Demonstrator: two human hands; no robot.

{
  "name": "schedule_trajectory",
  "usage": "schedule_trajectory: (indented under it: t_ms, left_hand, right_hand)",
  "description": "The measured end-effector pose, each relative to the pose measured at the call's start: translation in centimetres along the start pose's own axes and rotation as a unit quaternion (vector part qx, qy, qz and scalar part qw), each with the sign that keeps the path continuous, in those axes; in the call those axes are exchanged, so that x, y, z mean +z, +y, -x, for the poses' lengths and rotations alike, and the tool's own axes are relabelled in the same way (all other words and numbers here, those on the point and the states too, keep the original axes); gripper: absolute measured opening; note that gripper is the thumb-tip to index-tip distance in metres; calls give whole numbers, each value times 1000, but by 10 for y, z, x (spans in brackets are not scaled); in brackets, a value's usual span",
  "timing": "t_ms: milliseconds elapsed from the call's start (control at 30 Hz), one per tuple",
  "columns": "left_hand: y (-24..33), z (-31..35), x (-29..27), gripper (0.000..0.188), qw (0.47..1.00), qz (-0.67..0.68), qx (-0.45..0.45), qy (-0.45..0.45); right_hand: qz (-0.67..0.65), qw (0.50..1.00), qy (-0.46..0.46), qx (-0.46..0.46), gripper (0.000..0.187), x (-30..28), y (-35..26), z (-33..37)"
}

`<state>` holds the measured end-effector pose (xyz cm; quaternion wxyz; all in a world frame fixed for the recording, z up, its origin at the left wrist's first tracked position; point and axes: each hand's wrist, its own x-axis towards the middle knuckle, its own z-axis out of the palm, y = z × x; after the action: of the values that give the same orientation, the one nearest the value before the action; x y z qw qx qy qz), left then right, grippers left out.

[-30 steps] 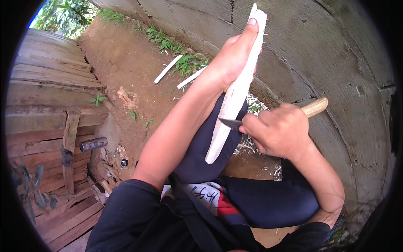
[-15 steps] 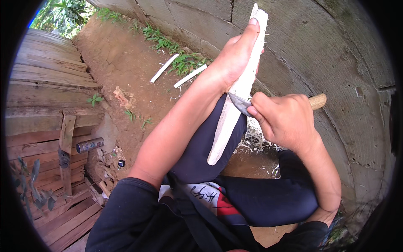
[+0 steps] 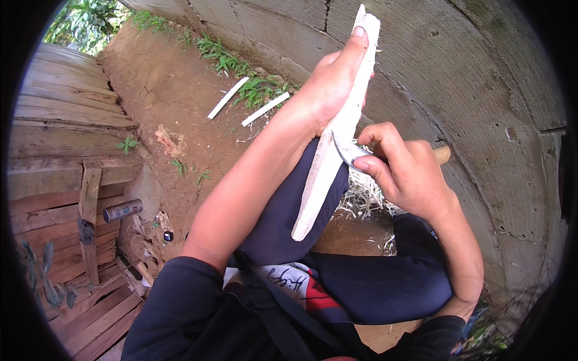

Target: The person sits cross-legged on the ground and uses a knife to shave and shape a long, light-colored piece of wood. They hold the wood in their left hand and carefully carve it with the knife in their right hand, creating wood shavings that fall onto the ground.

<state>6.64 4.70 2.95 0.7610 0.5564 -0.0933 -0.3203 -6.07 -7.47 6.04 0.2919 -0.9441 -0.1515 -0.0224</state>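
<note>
A long, pale piece of wood (image 3: 317,189) slants across my raised thigh, its narrower end toward me. Around its upper part my left hand (image 3: 334,81) is closed, thumb lying along the face and the other fingers mostly hidden behind. My right hand (image 3: 409,168) grips a knife with a curved metal blade (image 3: 344,148) and a light wooden handle (image 3: 442,154). The blade rests against the wood just below my left wrist. My right thumb and forefinger are close to the blade's base.
Pale wood shavings (image 3: 364,195) are heaped on the ground beyond my knee. Two white sticks (image 3: 229,97) (image 3: 265,109) lie on the dirt by some grass. A concrete block wall (image 3: 445,78) rises close on the right. On the left are wooden planks (image 3: 66,120) and a can (image 3: 123,210).
The knife blade has turned and sits slightly differently on the wood, with my right hand shifted a little. My left hand keeps its hold; the whole view has moved slightly.
</note>
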Motion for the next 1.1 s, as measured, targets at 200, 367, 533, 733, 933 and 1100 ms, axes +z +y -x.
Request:
schedule_trajectory:
  t_ms: [200,367,533,733,933,1100]
  left_hand:
    - [1,0,-1,64,1000,-13,-2,6]
    - [1,0,0,65,1000,-13,-4,7]
    - [0,-1,2,64,1000,-9,2,15]
    - [1,2,2,63,1000,-14,2,20]
    - [0,0,2,63,1000,-11,4,12]
    - [1,1,3,63,1000,-8,3,16]
  right_hand:
    - [-95,995,15,29,24,7,1,3]
    - [16,1000,16,-17,25,0,-4,4]
    - [137,982,85,-100,29,1,-3,5]
    - [-56,998,29,-25,51,-5,-12,14]
    - [-138,989,-20,-38,39,-13,-10,20]
    - [-348,932,-50,83,18,-11,-14,25]
